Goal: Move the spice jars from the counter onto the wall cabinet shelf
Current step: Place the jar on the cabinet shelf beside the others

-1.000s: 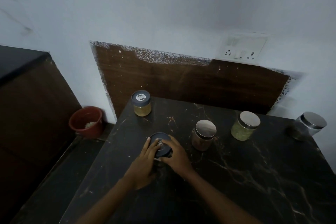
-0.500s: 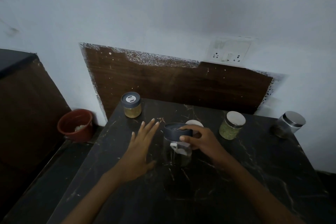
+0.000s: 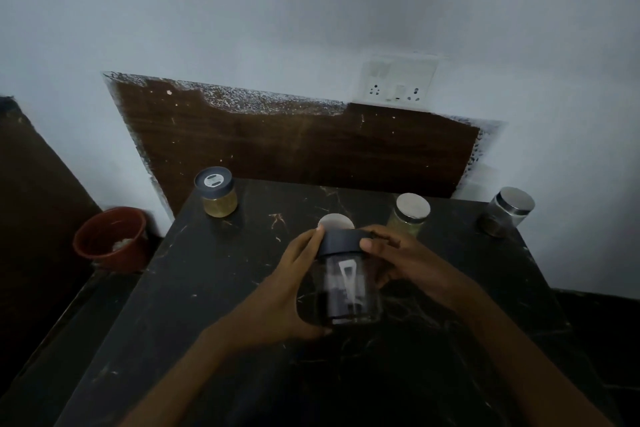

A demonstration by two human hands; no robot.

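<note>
Holding clear glass jar with dark grey lid (image 3: pixel 343 288) over black marble tabletop (image 3: pixel 207 288) | my left hand (image 3: pixel 284 291) grip curls round its side | my right hand (image 3: pixel 408 263) grip pinches the lid rim

You've got five jars: two grey-lidded, the held jar (image 3: pixel 341 288) and the back-left jar (image 3: pixel 216 196); three silver-lidded, the half-hidden jar (image 3: pixel 334 221), the green jar (image 3: pixel 410 213) and the far-right jar (image 3: pixel 507 210). One red bucket (image 3: pixel 110 239), one socket plate (image 3: pixel 398 80). Two hands: left hand (image 3: pixel 287 288), right hand (image 3: pixel 408 263).
</note>
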